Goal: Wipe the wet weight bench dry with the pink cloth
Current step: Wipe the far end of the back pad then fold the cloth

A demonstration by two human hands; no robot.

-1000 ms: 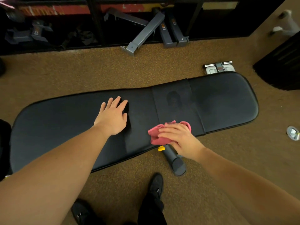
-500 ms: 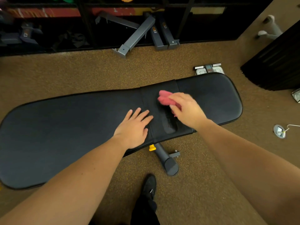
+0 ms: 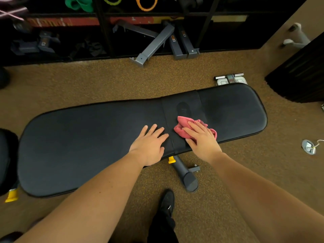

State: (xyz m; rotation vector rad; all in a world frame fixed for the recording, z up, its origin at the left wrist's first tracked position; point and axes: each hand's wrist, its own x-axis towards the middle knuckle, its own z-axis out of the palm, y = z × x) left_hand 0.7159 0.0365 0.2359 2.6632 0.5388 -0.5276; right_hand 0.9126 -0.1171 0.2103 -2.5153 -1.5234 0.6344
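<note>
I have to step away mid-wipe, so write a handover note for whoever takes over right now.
Left hand: flat on the weight bench, fingers straight, bracing, holding nothing.
Right hand: pressing the pink cloth onto the bench's middle panel, near the front edge.
Done: cannot tell how much is dry.
Left: a dark patch just beyond the cloth looks unwiped; then check both ends.

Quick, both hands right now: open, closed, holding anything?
Left hand: open, flat on the weight bench.
Right hand: open, fingers straight, pressing the pink cloth.
</note>
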